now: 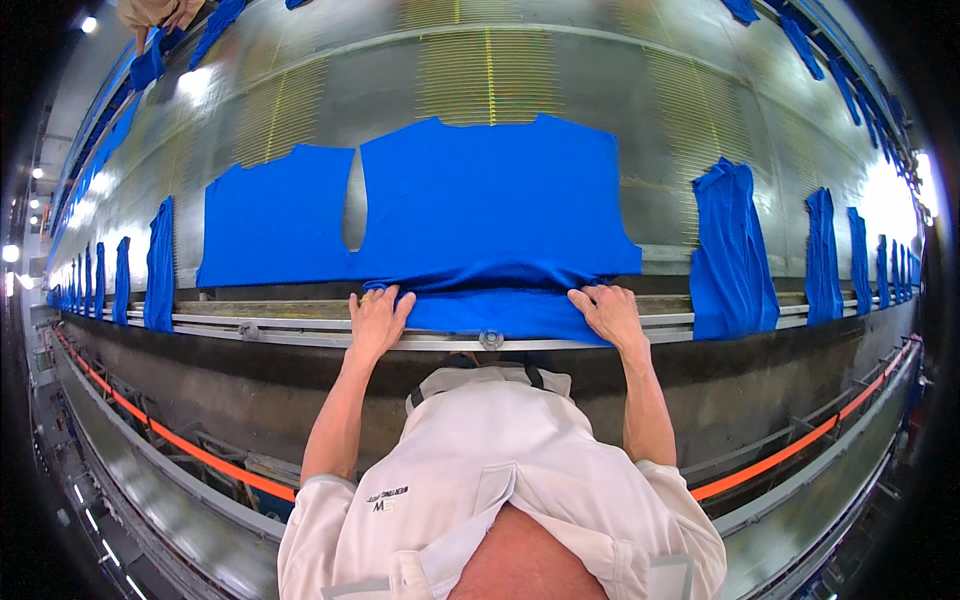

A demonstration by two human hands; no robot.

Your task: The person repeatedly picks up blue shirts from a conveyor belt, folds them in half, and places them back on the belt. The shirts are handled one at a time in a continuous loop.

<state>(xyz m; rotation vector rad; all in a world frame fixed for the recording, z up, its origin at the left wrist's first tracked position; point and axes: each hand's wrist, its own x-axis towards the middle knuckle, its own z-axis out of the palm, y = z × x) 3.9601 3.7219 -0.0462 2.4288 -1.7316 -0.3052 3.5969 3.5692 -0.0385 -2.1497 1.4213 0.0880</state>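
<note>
In front of me a blue shirt panel (pixel 490 200) lies spread on the long grey table, its neck edge pointing away from me. Its near part is bunched into folds and drapes over the table's front rail. My left hand (pixel 380 318) grips the cloth at its near left side, fingers curled at the fold. At the near right side my right hand (pixel 610 315) grips the same panel, fingers bent and thumb turned inward. Parts of the fingertips are hidden in the cloth. Left of this panel, a second blue panel (pixel 280 215) lies flat beside it.
More blue pieces hang bunched over the rail, such as a folded piece (pixel 733 260) to the right and a narrow piece (pixel 160 265) to the left. Yellow ruled markings (pixel 490 75) line the tabletop (pixel 370 75). Another person's hand (pixel 178 15) shows at the far left. Orange rails (pixel 220 462) run behind me.
</note>
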